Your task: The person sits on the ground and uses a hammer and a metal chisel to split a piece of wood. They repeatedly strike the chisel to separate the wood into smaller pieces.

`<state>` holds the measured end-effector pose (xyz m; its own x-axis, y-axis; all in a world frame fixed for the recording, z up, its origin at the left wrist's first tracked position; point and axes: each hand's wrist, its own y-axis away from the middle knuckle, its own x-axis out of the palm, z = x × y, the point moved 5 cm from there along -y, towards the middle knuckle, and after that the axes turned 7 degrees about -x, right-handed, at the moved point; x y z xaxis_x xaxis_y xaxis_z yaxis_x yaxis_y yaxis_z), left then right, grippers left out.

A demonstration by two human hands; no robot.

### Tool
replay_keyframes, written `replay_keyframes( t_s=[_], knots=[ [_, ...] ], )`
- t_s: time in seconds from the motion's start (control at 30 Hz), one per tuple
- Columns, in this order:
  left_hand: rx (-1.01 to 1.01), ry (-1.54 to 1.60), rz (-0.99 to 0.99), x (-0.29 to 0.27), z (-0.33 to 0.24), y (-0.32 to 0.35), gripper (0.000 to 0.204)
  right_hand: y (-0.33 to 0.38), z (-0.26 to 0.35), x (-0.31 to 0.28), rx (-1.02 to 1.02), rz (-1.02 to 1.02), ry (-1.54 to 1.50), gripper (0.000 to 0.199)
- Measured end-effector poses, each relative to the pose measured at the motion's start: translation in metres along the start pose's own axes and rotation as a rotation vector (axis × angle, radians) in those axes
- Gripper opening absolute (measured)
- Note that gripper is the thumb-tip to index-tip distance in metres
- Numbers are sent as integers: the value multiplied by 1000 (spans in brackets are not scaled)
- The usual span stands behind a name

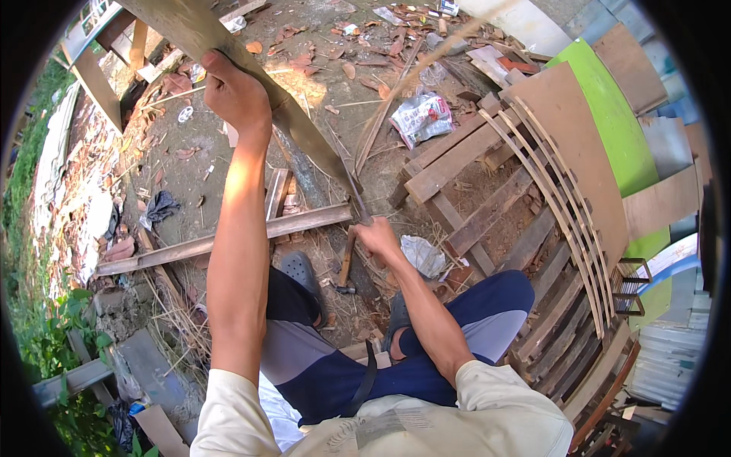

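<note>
While the person sat on the dirt ground (190, 175) with both knees bent, the left hand (234, 93) was raised far forward, its fingers wrapped around the upper part of a long weathered plank (198, 34) that slanted down toward the feet. The right hand (377, 238) was closed on the plank's narrow lower end, just above a hammer (346, 263) lying on the ground between the dark sandals (301, 270). A long grey batten (228, 240) lay across the ground under the left forearm. To the right, a stack of brown slats and boards (487, 206) rested near a curved slatted wooden frame (563, 221), with a crumpled plastic bag (420, 116) beyond them among dry leaves.
</note>
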<state>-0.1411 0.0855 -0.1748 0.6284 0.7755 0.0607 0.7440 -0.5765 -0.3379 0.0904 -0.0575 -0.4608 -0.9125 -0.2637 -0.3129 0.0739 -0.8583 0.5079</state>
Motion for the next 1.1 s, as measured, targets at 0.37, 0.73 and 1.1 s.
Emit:
replay_keyframes(
  t_s=[0.37, 0.73, 1.1],
  knots=[
    [-8, 99, -119, -7, 38, -15, 82, -44, -232, -12, 585, 242, -482, 16],
    [-18, 102, -185, -24, 30, -34, 83, -18, -197, -14, 519, 65, -142, 19],
    [-57, 76, -158, -58, 21, -44, 89, 52, -184, -10, 426, 146, -10, 32]
  ],
)
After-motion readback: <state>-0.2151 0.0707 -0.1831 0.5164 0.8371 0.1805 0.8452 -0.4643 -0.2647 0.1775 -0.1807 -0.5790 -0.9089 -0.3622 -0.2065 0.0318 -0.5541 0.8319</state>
